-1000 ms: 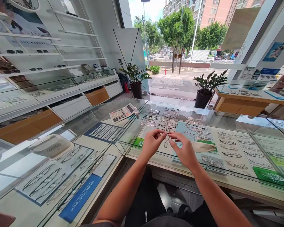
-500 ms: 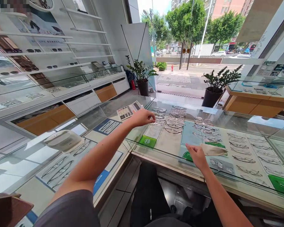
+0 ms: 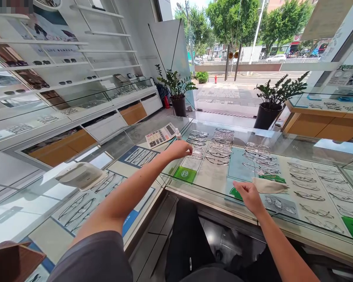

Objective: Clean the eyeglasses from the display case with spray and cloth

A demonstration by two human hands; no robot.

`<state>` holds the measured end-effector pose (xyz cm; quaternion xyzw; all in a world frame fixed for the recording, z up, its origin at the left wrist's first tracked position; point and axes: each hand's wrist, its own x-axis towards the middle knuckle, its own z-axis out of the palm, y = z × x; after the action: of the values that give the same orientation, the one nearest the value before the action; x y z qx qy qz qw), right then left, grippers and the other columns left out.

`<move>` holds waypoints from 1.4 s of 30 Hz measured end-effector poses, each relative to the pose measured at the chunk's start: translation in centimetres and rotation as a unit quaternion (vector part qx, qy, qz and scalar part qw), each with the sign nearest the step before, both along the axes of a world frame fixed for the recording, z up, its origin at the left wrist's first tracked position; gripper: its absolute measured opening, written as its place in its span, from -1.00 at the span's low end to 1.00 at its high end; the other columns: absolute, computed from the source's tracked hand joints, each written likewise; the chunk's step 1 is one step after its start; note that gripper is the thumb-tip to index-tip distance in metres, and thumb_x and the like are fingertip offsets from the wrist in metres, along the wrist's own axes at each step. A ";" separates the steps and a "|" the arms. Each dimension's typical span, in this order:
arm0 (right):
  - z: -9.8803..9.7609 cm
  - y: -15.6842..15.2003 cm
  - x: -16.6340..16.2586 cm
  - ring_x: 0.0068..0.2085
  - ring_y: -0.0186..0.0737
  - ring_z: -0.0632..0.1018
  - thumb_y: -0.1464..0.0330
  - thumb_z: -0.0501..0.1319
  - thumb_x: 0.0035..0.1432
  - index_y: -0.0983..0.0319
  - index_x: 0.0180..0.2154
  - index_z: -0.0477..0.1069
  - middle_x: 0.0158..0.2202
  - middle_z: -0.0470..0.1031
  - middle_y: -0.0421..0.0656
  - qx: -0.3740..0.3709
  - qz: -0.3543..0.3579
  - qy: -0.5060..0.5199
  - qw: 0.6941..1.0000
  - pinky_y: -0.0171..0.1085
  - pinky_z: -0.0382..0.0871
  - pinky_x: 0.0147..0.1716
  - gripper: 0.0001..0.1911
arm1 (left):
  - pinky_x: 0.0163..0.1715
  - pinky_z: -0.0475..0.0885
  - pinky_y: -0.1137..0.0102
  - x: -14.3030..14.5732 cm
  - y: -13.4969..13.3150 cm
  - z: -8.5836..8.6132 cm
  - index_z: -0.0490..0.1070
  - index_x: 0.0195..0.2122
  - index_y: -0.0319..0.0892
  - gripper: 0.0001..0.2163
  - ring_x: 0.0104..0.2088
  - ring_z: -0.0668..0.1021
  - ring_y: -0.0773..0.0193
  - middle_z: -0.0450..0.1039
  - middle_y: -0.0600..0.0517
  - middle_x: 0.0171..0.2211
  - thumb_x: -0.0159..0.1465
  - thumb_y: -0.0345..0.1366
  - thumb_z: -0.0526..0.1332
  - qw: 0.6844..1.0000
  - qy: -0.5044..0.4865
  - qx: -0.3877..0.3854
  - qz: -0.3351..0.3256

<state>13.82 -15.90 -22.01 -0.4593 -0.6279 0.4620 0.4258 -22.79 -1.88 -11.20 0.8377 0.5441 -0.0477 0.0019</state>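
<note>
My left hand (image 3: 181, 149) hovers over the glass counter (image 3: 214, 181), fingers curled with the tips tucked in; what they hold, if anything, is hidden. Just behind it shows a small white bottle (image 3: 178, 134), its lower part close to my knuckles. My right hand (image 3: 249, 196) is closed near the counter's front edge, thumb against the fingers, and I cannot make out anything in it. Beside its knuckles lies a beige cloth pouch (image 3: 271, 185). Under the glass, rows of eyeglass frames (image 3: 218, 152) lie between and beyond my hands.
A calculator (image 3: 161, 136) lies on the counter left of the bottle. A pale plastic device (image 3: 80, 176) sits on the left counter, and a brown box-like object (image 3: 14, 261) is at the lower left. Potted plants (image 3: 179, 106) stand by the glass front.
The view has tilted and shifted slightly. More of the white bottle shows behind my left hand. Both hands stay closed, in nearly the same places.
</note>
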 end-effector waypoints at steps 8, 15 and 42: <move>0.1 -0.1 0.1 -0.42 -0.31 -0.10 -0.16 0.17 0.34 0.10 -0.55 -0.12 -0.50 -0.21 -0.31 -0.008 0.010 -0.002 1.000 -0.19 -0.09 -0.42 -0.30 | -0.22 0.38 0.35 -0.4 0.7 -0.9 0.74 -0.15 -0.01 -0.83 -0.19 0.68 0.07 0.72 -0.06 -0.23 0.33 -0.30 0.33 1.000 0.020 0.001 -0.006; 0.1 -0.1 0.1 -0.41 -0.30 -0.10 -0.14 0.17 0.36 0.10 -0.54 -0.13 -0.49 -0.22 -0.31 -0.011 0.018 0.003 1.000 -0.19 -0.12 -0.41 -0.31 | -0.20 0.41 0.35 -0.9 1.1 -1.3 0.74 -0.15 -0.01 -0.81 -0.20 0.68 0.07 0.71 -0.07 -0.24 0.33 -0.32 0.31 0.999 0.040 0.002 -0.007; -0.3 -0.1 -0.1 -0.43 -0.31 -0.08 -0.14 0.15 0.39 0.10 -0.59 -0.12 -0.51 -0.20 -0.32 0.035 0.013 -0.016 0.999 -0.23 -0.02 -0.47 -0.28 | -0.15 0.43 0.34 0.3 3.5 -1.6 0.74 -0.13 -0.01 -0.79 -0.14 0.70 0.03 0.70 -0.08 -0.27 0.30 -0.29 0.30 0.999 0.046 0.012 0.010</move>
<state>13.71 -16.02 -22.35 -0.4428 -0.6564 0.4380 0.4257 -22.53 1.63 -12.84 0.8293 0.5521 -0.0796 -0.0324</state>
